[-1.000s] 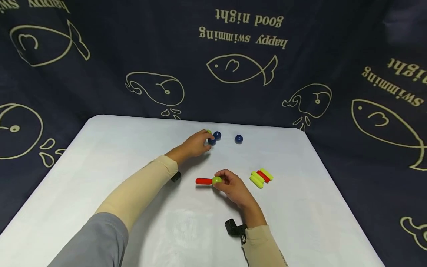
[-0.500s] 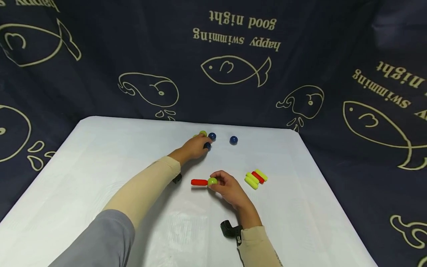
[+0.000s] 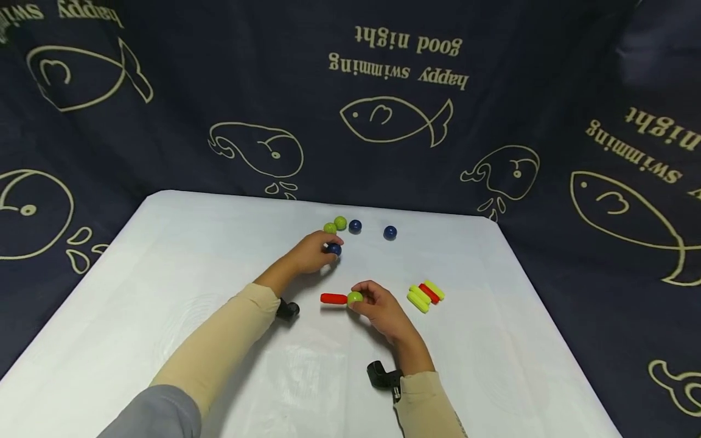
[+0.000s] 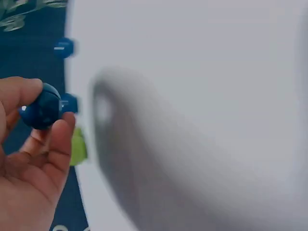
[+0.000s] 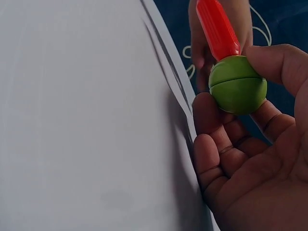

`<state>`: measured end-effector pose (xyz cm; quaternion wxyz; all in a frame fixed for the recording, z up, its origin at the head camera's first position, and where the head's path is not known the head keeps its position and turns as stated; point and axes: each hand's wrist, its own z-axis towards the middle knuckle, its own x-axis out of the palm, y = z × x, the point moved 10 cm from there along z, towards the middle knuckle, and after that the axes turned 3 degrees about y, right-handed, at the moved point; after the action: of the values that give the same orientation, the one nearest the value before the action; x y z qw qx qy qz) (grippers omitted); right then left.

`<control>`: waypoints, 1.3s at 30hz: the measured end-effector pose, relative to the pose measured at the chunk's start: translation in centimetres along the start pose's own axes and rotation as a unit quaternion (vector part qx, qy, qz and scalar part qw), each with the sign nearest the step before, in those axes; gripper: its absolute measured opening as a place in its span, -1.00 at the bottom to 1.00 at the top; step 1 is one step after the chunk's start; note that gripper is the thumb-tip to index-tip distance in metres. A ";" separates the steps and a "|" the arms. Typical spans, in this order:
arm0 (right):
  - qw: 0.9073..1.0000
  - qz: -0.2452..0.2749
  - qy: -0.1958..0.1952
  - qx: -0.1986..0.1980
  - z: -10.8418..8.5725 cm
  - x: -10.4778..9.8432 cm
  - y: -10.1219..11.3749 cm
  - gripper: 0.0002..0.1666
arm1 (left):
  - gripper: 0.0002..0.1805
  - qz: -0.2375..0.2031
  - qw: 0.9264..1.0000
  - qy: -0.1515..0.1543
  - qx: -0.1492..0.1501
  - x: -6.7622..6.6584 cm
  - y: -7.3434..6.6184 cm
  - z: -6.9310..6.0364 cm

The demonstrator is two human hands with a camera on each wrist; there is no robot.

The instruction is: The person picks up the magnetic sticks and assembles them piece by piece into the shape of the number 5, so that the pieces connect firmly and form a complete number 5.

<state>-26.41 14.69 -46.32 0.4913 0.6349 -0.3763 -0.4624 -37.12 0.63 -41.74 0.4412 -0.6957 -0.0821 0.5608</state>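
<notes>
My left hand (image 3: 309,252) pinches a dark blue ball (image 4: 42,108) between thumb and fingers, above the table toward its far side. In my right hand (image 3: 380,309) is a green ball (image 5: 238,85), gripped by thumb and fingertips. A ribbed red stick (image 3: 333,298) is joined to that green ball and points left in the head view. Beyond the left hand lie two loose green balls (image 3: 340,222) and a blue ball (image 3: 355,226). Another blue ball (image 3: 390,232) stands apart to their right.
Right of the right hand, several short yellow-green sticks (image 3: 418,302) and a red stick (image 3: 429,293) lie side by side on the white table (image 3: 493,340). A dark curtain (image 3: 405,170) with fish drawings hangs behind the far edge. Each wrist carries a black camera (image 3: 383,375).
My left hand has drawn back from the ball group toward the right hand, bringing a blue ball along. The green balls behind it are now uncovered. The right hand keeps its hold, nearly still.
</notes>
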 end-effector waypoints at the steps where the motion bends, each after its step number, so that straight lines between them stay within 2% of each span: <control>1: 1.000 0.002 0.000 0.001 0.0 0.0 0.0 -0.68 | -0.58 -0.022 1.000 -0.010 -0.006 -0.3 -0.1 -1.0; 4: 1.000 -0.001 0.001 0.006 -0.1 0.1 -0.2 -0.68 | -0.55 -0.082 0.995 -0.046 -0.031 -1.1 0.1 -4.5; 7: 1.000 -0.004 0.001 0.007 -0.1 0.1 -0.3 -0.68 | -0.54 -0.128 0.988 -0.076 -0.050 -1.2 0.6 -8.0; 10: 1.000 -0.002 0.000 0.005 -0.2 0.1 -0.3 -0.68 | -0.54 -0.164 0.980 -0.090 -0.064 -0.5 1.0 -10.8; 14: 1.000 -0.009 0.007 0.009 -1.1 0.2 1.4 -0.69 | -0.53 -0.221 0.968 -0.092 -0.070 1.5 1.8 -13.2; 17: 1.000 -0.022 0.013 0.010 -1.7 0.5 2.9 -0.68 | -0.52 -0.247 0.962 -0.095 -0.072 2.6 2.4 -14.1; 20: 0.999 -0.030 0.013 0.009 -1.6 0.5 3.1 -0.68 | -0.52 -0.252 0.960 -0.103 -0.070 2.9 2.6 -14.4; 24: 0.999 -0.036 0.018 0.008 -1.7 0.6 3.3 -0.68 | -0.52 -0.241 0.962 -0.115 -0.063 2.8 2.2 -14.6; 30: 0.998 -0.051 0.018 0.013 -2.1 0.8 3.7 -0.68 | -0.54 -0.205 0.970 -0.121 -0.052 3.0 1.7 -14.6; 35: 0.998 -0.063 0.021 0.010 -2.0 1.1 4.1 -0.69 | -0.56 -0.197 0.972 -0.125 -0.039 2.9 1.4 -14.6; 39: 0.998 -0.063 0.025 0.011 -1.4 1.1 2.9 -0.69 | -0.56 -0.201 0.972 -0.115 -0.038 3.1 1.4 -14.7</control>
<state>-24.83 13.36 -43.62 0.4637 0.6742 -0.3277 -0.4722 -24.04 -5.97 -45.22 0.5053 -0.6124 -0.2915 0.5335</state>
